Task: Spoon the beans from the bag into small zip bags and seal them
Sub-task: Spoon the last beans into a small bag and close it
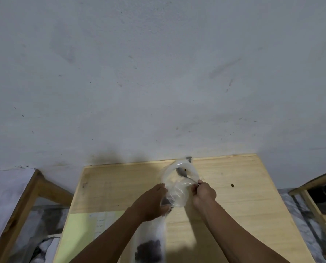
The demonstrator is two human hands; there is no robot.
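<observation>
Above the wooden table (234, 205), my right hand (204, 193) pinches the spoon (183, 172) handle inside the clear bag (179, 179), while my left hand (152, 203) grips a small zip bag (172, 199). I should tip slowly, mouth held wide. Both forearms converge, wrists angled inward. Dark beans (148, 250) sit in plastic below.

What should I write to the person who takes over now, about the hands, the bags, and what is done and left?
Left hand: grips the clear bag from the left.
Right hand: pinches the bag's right edge.
Spoon: lies inside the bag's far part.
Small bag: near table edge, holds dark beans; seal not readable.
One bean loose on the table.
Left: judging by this, further filling and sealing.
</observation>
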